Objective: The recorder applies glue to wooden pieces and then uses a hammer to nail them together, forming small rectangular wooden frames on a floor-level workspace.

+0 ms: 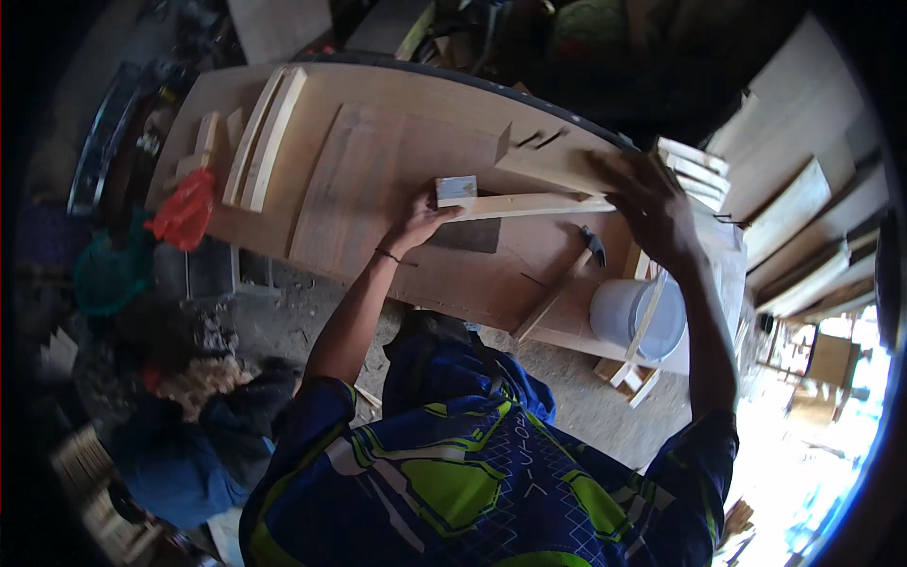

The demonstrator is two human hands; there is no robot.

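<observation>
Above the plywood-topped workbench (368, 274), a pale wooden strip (539, 205) runs between my two hands. A small block with a greyish face (456, 189) stands at its left end, where my left hand (420, 225) is closed around the wood. My right hand (652, 203) is at the other end, somewhat blurred, its fingers gripping the strip beside a wider board (553, 168). Two dark, thin, nail-like pieces (539, 140) show near that board; their attachment is unclear. A claw hammer (562, 291) lies on the bench, nearer to me than the strip.
A white bucket (624, 317) with a wood strip across it stands at the bench's right. Long strips (265, 142) and a red plastic bag (186, 210) lie at the left. Stacked boards (794, 217) lean at right. Another person (189, 463) is at lower left.
</observation>
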